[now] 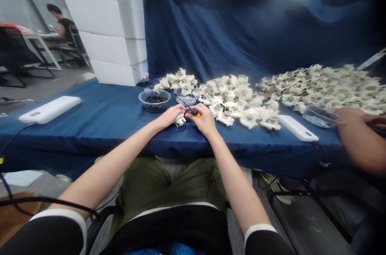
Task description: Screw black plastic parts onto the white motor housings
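My left hand (171, 117) is closed around a small white plastic part (180, 120) at the front of the blue-covered table. In my right hand (206, 121) is a screwdriver with an orange and black handle (196, 113); its dark shaft points up and to the left, away from the white part. The fingers of both hands are close together, and what lies between them is too small to make out. Just behind the hands stand a clear bowl of black pieces (155, 100) and a clear bowl of small silvery screws (187, 98).
Piles of cream plastic parts (235, 94) spread behind and to the right. White power banks (51, 109) with cables lie at both sides. Stacked white boxes (105, 22) rise at back left. A co-worker's arm (356, 134) reaches in at right beside another clear bowl (321, 117).
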Action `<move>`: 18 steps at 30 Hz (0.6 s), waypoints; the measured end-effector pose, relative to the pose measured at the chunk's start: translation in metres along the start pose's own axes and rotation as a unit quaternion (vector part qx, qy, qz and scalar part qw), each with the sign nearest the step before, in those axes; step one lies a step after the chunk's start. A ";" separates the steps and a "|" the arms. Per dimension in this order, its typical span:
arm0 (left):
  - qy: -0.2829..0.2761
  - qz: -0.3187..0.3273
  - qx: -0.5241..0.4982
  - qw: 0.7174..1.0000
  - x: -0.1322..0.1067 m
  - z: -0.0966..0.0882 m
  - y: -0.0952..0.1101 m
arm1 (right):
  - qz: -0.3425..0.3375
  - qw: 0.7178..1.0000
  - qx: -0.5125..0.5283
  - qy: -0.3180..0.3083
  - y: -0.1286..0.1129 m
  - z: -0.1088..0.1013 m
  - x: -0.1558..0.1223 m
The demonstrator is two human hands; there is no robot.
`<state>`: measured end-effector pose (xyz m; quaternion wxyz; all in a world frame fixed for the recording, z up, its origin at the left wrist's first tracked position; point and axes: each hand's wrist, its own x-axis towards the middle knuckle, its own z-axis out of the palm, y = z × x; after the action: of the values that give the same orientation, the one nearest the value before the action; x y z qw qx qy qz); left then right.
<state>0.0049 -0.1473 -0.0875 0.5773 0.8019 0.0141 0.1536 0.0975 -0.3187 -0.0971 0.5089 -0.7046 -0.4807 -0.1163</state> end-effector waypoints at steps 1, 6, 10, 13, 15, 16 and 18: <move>-0.008 -0.002 -0.009 1.000 0.000 0.001 0.000 | -0.002 1.000 -0.003 0.000 0.000 0.000 0.000; -0.029 -0.002 -0.046 0.999 -0.003 0.000 0.003 | -0.017 1.000 -0.006 0.003 -0.003 0.000 -0.002; -0.039 -0.001 -0.063 0.997 -0.003 -0.002 0.006 | -0.024 1.000 -0.001 0.005 -0.004 0.000 -0.002; -0.066 -0.005 -0.080 0.995 -0.002 0.000 0.005 | -0.026 1.000 0.002 0.004 -0.004 0.000 -0.003; -0.080 -0.007 -0.089 0.993 -0.001 0.003 0.004 | -0.026 1.000 0.004 0.003 -0.003 0.000 -0.003; -0.083 -0.006 -0.092 0.992 -0.001 0.004 0.003 | -0.026 1.000 0.006 0.001 -0.003 0.001 -0.002; -0.083 -0.002 -0.096 0.992 -0.002 0.005 0.002 | -0.028 1.000 0.010 -0.001 -0.004 0.002 -0.001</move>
<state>0.0037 -0.1529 -0.0873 0.6514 0.7524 -0.0473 0.0860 0.0935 -0.3172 -0.0966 0.5116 -0.6859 -0.5021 -0.1253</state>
